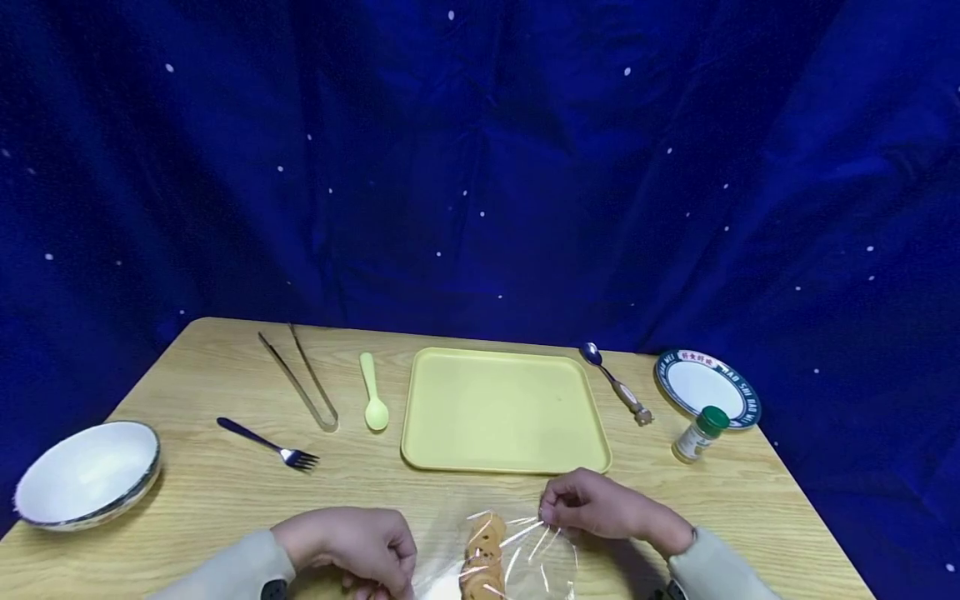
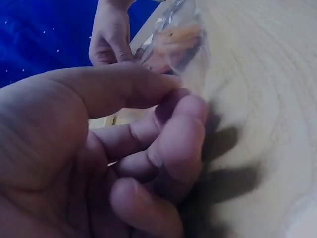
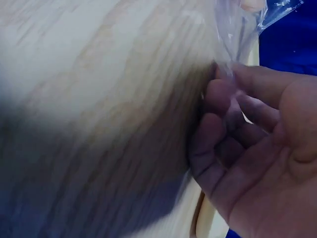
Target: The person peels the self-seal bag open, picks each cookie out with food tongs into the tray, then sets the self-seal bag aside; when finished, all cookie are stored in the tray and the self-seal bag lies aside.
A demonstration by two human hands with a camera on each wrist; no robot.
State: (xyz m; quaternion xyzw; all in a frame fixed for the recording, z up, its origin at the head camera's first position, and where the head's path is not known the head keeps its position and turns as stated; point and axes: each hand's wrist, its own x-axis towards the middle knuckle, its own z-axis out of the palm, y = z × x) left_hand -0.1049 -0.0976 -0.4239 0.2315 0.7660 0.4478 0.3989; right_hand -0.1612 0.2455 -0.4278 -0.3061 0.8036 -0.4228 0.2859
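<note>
A clear plastic bag (image 1: 534, 560) with a row of brown cookies (image 1: 484, 552) inside lies at the table's near edge, its lower part cut off by the head view. At its upper right corner, my right hand (image 1: 603, 505) pinches the film between thumb and fingers; the right wrist view shows the gathered plastic (image 3: 231, 34) running into that pinch. My left hand (image 1: 352, 542) is at the bag's left side, thumb pressed to curled fingers at the film's edge. In the left wrist view the bag (image 2: 185, 47) shows beyond these fingertips.
Behind the hands lies a yellow tray (image 1: 506, 412). To its left are a pale green spoon (image 1: 375, 400), metal tongs (image 1: 311, 392), a fork (image 1: 270, 443) and a white bowl (image 1: 90, 475). Rightward are a bear-handled spoon (image 1: 618, 385), a green-capped jar (image 1: 699, 435) and a rimmed plate (image 1: 705, 385).
</note>
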